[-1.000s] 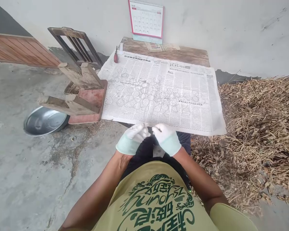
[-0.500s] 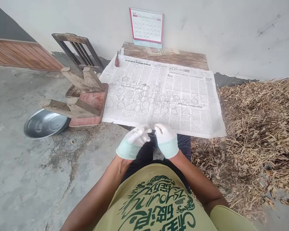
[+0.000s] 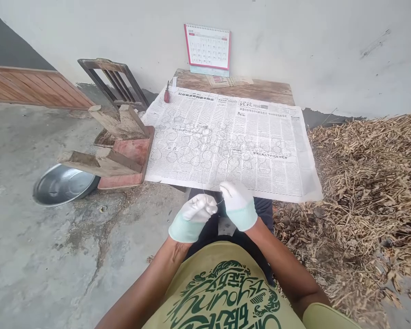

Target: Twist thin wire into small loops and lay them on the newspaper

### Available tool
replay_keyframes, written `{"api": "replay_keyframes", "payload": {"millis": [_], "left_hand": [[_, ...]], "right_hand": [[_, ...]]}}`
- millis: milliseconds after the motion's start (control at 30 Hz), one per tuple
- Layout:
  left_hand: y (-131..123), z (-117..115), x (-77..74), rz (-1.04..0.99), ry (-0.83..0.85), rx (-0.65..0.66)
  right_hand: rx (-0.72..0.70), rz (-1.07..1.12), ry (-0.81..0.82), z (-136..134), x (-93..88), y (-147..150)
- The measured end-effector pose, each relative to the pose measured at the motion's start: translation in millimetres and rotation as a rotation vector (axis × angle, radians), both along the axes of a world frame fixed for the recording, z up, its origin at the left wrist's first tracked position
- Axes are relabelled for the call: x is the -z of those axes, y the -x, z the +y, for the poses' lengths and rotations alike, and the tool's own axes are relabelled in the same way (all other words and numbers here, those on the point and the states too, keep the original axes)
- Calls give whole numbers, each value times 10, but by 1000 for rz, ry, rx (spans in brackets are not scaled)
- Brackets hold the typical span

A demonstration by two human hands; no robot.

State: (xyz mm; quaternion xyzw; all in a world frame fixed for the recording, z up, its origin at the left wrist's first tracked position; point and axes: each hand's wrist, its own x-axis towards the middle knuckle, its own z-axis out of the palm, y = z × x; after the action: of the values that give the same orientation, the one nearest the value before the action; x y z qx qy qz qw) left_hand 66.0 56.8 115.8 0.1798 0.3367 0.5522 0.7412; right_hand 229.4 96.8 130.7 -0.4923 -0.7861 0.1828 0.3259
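Note:
Both my hands wear white gloves with pale green cuffs and sit close together over my lap, at the near edge of a spread newspaper (image 3: pixel 226 141). My left hand (image 3: pixel 195 214) is curled closed, its fingertips pinched. My right hand (image 3: pixel 238 201) is also closed in a pinch. A very thin thread or wire (image 3: pixel 216 202) runs between the two pinches and loops up over the paper's edge. The newspaper covers a low wooden table (image 3: pixel 260 87) and bears rows of drawn circles.
A red-handled tool (image 3: pixel 166 93) lies at the table's far left corner. A desk calendar (image 3: pixel 208 48) leans on the wall. An overturned wooden stool (image 3: pixel 113 141) and a metal basin (image 3: pixel 63 183) sit left. A wooden chair (image 3: pixel 113 80) stands behind. Dry stalks (image 3: pixel 366 183) are heaped right.
My hands have drawn slightly apart and lower, the left moving down and back from the paper's edge. The thin thread between them now shows. The view has tilted a little.

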Motion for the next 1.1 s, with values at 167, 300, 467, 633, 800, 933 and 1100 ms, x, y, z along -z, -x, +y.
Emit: {"api": "replay_keyframes", "payload": {"millis": [167,300,467,633,800,933,1100], "left_hand": [[-14,-21,-72,222,-6,-112],[23,-18,-194,643,-6,-255],[57,-19,-197,982,8,-371],[70,8,-108,1109,-15,-262],[57,-5,-146,1243,-1,-180],[66,-28,-212,1263,-22,-153],[108,-43,-281,1041,-39,22]], "right_hand": [[-47,-31,11,16,-18,-10],[-41,-109,-79,24,4,10],[-59,-234,-184,35,5,24],[-159,-268,-111,34,7,35],[-188,-202,-60,3,7,45],[-206,65,200,35,-86,14],[-145,442,664,214,-211,-110]]}}
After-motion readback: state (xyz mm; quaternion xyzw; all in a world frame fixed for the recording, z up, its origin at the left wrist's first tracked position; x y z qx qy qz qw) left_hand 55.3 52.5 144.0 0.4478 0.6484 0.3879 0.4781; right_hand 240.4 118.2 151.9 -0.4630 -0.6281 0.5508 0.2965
